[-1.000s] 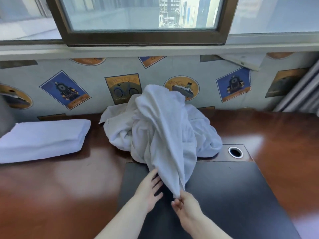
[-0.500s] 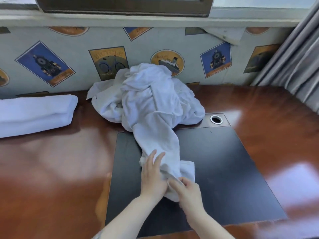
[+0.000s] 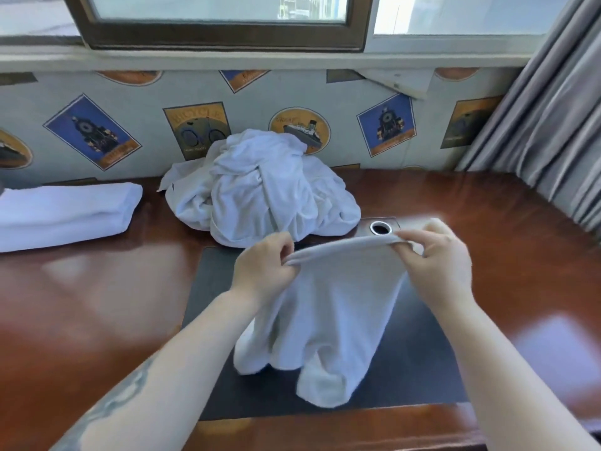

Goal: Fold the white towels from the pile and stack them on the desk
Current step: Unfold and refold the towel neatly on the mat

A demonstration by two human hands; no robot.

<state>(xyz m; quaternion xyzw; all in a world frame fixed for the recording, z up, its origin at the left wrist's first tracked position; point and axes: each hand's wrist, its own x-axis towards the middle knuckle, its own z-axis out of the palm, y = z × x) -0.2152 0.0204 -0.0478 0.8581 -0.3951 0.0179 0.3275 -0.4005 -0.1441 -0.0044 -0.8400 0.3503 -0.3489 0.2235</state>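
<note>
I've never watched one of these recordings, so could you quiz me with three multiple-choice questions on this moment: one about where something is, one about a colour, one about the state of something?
1. Where does the folded towel lie?
A. at the left of the desk
B. on the window sill
C. on the dark mat

2. What colour is the curtain at the right?
A. red
B. grey
C. green

3. How is the towel in hand held?
A. lying flat, untouched
B. crumpled in one fist
C. pinched along its top edge by both hands, hanging down

Answers:
1 A: it rests on the brown desk left of the towel pile.
2 B: its folds are plain grey.
3 C: the left hand and right hand each grip the upper edge, and the lower end bunches on the dark mat.
</note>
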